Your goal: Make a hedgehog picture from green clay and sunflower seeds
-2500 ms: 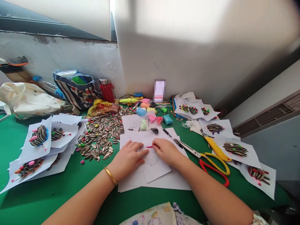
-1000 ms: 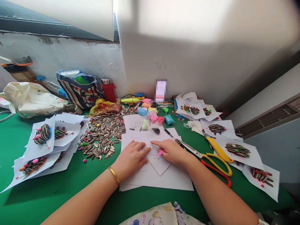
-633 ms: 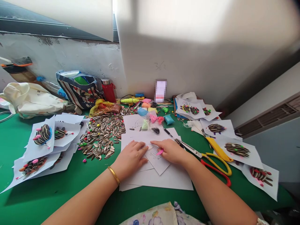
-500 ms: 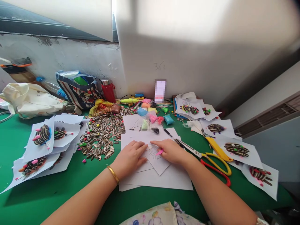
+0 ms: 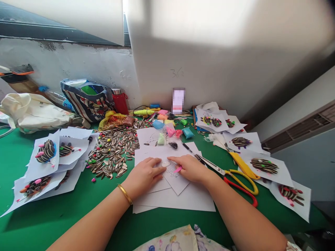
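My left hand (image 5: pixel 142 175) lies flat, fingers stretched out, pressing a small white paper (image 5: pixel 175 180) with a drawn outline onto a stack of white sheets (image 5: pixel 183 200). My right hand (image 5: pixel 190 168) rests on the same paper, index finger stretched toward a small pale piece (image 5: pixel 165 163) on the drawing, while its curled fingers hold a pink stick (image 5: pixel 178 169). A gold bangle (image 5: pixel 124 194) circles my left wrist.
A heap of striped sunflower seeds (image 5: pixel 112 150) lies left of the sheets. Yellow-and-red scissors (image 5: pixel 232 177) lie at right. Papers with seed pictures sit at left (image 5: pixel 47 153) and right (image 5: pixel 264 166). Clay lumps (image 5: pixel 170 129), a striped bag (image 5: pixel 86 99) and a red flask (image 5: pixel 120 101) stand by the wall.
The small paper has been turned and shifted. My right hand moved the pink stick from its fingertips to under the palm and stretched its index finger to the pale piece.
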### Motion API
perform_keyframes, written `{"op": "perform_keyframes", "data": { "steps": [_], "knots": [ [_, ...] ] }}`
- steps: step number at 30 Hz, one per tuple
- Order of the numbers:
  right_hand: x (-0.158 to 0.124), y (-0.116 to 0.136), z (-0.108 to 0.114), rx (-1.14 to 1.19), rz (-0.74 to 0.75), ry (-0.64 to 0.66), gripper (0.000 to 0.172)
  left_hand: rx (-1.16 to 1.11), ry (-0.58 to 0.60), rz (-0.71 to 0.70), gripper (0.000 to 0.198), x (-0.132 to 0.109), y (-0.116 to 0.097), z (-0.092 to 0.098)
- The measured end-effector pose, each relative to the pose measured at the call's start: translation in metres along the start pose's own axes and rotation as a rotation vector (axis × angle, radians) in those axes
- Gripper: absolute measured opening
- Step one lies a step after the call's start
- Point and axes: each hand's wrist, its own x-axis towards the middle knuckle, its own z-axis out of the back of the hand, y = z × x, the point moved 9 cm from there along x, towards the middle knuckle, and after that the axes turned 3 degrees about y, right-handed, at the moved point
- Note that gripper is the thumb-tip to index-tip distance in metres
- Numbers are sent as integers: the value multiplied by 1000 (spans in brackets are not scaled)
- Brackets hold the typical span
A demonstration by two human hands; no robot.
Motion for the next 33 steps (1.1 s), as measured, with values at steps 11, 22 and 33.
{"op": "perform_keyframes", "data": {
  "steps": [11,22,33],
  "knots": [
    [0,1,-1,4,12,-9,65,-114,-109,50,31,0,16,-2],
    [3,-1,2,-15,-5,-92,56,-2,-69,19,34,2,2,-8],
    [4,-2,0,-8,-5,-96,58,76,-73,10,26,3,-4,-8]
  ]
}}
